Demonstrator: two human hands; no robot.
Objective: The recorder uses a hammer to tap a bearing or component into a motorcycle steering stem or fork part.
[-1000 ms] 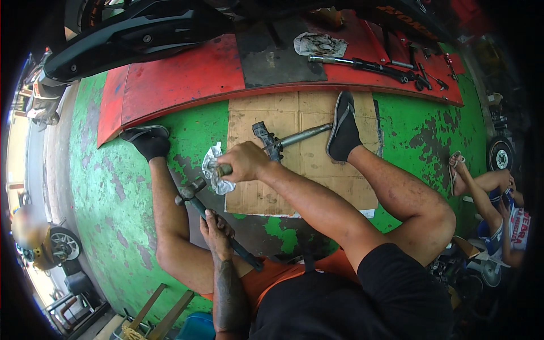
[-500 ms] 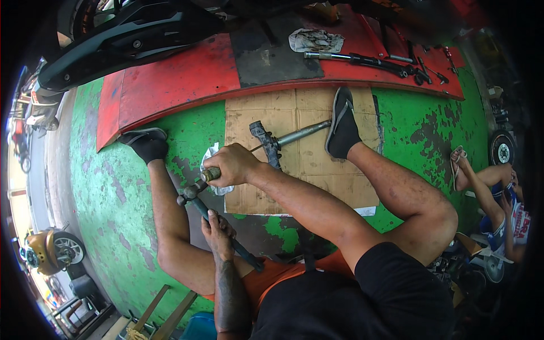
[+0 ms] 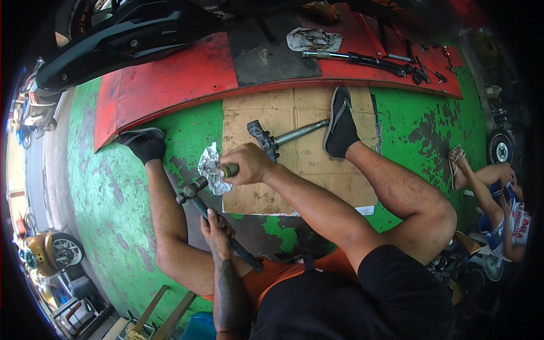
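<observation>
My left hand is closed round the handle of a ball-peen hammer, its head pointing away from me. Held up to the right of the hammer head, my right hand grips a tool with a round brownish handle end; the rest of that tool is hidden. Just beyond the right hand, a motorcycle steering stem with its dark clamp lies on a flat cardboard sheet. The stem's far end reaches my right foot. A crumpled white rag is beside the cardboard's left edge, partly behind the right hand.
A red platform runs across the front, bearing a stained rag, a fork tube and several small tools. A black motorcycle part overhangs its left. Another person's leg shows at right. My feet flank the cardboard.
My right hand has shifted right, carrying the round handle end away from the hammer head and uncovering more of the white rag. The left hand with the hammer has barely moved.
</observation>
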